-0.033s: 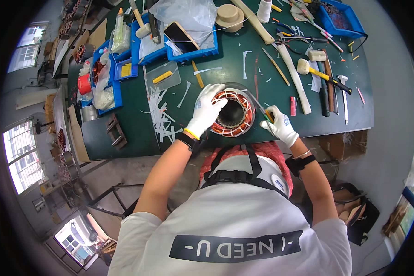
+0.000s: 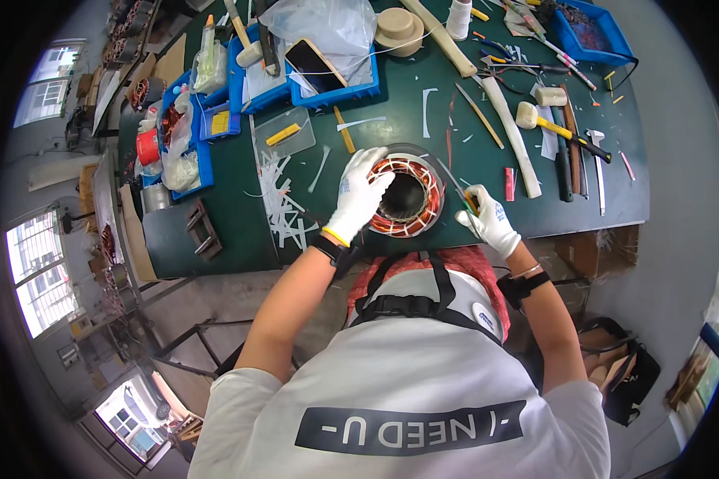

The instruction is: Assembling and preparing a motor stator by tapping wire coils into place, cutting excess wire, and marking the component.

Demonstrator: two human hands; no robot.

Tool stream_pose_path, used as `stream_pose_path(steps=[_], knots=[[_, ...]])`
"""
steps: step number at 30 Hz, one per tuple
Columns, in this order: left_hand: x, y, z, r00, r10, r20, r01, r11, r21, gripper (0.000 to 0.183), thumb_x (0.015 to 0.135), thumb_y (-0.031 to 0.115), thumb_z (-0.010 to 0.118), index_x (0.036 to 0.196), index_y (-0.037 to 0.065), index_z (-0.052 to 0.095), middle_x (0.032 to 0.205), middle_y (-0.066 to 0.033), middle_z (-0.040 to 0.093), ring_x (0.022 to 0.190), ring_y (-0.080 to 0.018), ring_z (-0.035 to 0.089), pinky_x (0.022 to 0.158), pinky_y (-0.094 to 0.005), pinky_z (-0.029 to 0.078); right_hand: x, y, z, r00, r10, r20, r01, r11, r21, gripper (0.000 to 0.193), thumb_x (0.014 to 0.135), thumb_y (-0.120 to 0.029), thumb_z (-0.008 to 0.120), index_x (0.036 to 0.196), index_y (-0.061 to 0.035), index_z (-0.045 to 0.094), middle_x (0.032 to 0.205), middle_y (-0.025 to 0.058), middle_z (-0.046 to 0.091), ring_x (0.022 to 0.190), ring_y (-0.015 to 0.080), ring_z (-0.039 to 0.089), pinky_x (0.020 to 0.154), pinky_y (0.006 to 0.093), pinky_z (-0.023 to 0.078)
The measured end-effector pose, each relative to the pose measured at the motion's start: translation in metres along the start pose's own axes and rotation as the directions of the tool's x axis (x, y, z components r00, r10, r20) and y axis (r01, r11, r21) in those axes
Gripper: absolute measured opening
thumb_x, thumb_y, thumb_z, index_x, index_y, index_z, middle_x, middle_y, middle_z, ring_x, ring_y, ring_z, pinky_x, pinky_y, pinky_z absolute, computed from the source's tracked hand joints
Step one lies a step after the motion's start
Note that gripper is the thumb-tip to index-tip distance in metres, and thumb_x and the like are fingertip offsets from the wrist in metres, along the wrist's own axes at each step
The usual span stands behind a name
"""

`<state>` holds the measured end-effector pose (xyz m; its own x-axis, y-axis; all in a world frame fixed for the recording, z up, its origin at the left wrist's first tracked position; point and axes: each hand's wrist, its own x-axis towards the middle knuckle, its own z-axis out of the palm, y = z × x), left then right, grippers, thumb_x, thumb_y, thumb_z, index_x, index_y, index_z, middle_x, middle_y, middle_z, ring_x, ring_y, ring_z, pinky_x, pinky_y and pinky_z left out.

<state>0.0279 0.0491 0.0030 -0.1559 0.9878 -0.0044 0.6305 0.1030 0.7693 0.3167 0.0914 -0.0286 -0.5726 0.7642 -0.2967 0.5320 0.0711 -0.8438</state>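
A ring-shaped motor stator (image 2: 433,212) with copper windings and white lacing stands on the green bench close to its front edge. Its round opening faces up and looks dark inside. My left hand (image 2: 358,195), in a white glove, is closed over the stator's left side, with the thumb at the inner edge of the windings. To the right of the stator, my gloved right hand (image 2: 494,220) grips a slim tool (image 2: 458,185) with a thin metal shaft and an orange and green handle. Its tip points toward the stator's upper right rim; whether it touches cannot be made out.
White insulation strips (image 2: 284,203) lie scattered left of the stator. Blue bins (image 2: 335,96) line the back left, one carrying a phone (image 2: 315,65). Rightward are a yellow-handled mallet (image 2: 563,128), a pale wooden stick (image 2: 511,136), pliers (image 2: 503,57) and a red block (image 2: 510,184).
The tool in my right hand has shifted slightly to the right, its tip a little farther from the windings. My left hand stays on the stator.
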Motion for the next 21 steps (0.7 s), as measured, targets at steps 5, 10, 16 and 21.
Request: stream_pose_path(steps=[5, 10, 16, 21], knots=[[-0.034, 0.010, 0.020, 0.949, -0.099, -0.300, 0.200, 0.923, 0.328, 0.078, 0.076, 0.025, 0.075, 0.142, 0.005, 0.038, 0.137, -0.0220, 0.045, 0.133, -0.0407, 0.035, 0.111, -0.0540, 0.023, -0.030, 0.011, 0.003, 0.996, 0.063, -0.067, -0.059, 0.997, 0.059, 0.064, 0.079, -0.047, 0.076, 0.115, -0.0003, 0.051, 0.098, 0.0215, 0.063, 0.093, 0.0388, 0.063, 0.082, 0.0397, 0.049], [0.027, 0.053, -0.027, 0.896, 0.398, 0.195, -0.442, 0.764, 0.471, 0.072, 0.065, 0.041, 0.079, 0.130, 0.017, 0.058, 0.144, -0.0179, 0.041, 0.131, -0.0422, 0.036, 0.110, -0.0547, 0.027, -0.047, 0.017, 0.015, 0.985, 0.124, -0.116, -0.114, 0.989, 0.092, 0.056, 0.081, -0.041, 0.075, 0.114, -0.0016, 0.051, 0.095, 0.0205, 0.062, 0.088, 0.0367, 0.062, 0.081, 0.0395, 0.049], [0.046, 0.020, -0.007, 0.914, 0.331, 0.233, -0.375, 0.910, 0.179, 0.036, 0.091, 0.035, 0.059, 0.119, 0.013, 0.065, 0.121, -0.0116, 0.064, 0.115, -0.0318, 0.057, 0.105, -0.0441, 0.037, -0.033, -0.008, 0.029, 0.993, 0.022, -0.119, -0.009, 0.995, 0.102, 0.050, 0.086, -0.035, 0.070, 0.117, -0.0012, 0.051, 0.106, 0.0231, 0.060, 0.095, 0.0394, 0.061, 0.084, 0.0418, 0.049], [0.037, 0.021, -0.002, 0.963, 0.224, 0.151, -0.242, 0.963, 0.115, 0.033, 0.090, 0.031, 0.061, 0.116, 0.012, 0.066, 0.120, -0.0112, 0.065, 0.112, -0.0314, 0.059, 0.099, -0.0429, 0.042, -0.011, -0.024, 0.033, 0.985, 0.025, -0.168, -0.022, 1.000, 0.021, 0.052, 0.087, -0.042, 0.067, 0.118, -0.0024, 0.051, 0.107, 0.0253, 0.062, 0.098, 0.0429, 0.061, 0.085, 0.0457, 0.049]])
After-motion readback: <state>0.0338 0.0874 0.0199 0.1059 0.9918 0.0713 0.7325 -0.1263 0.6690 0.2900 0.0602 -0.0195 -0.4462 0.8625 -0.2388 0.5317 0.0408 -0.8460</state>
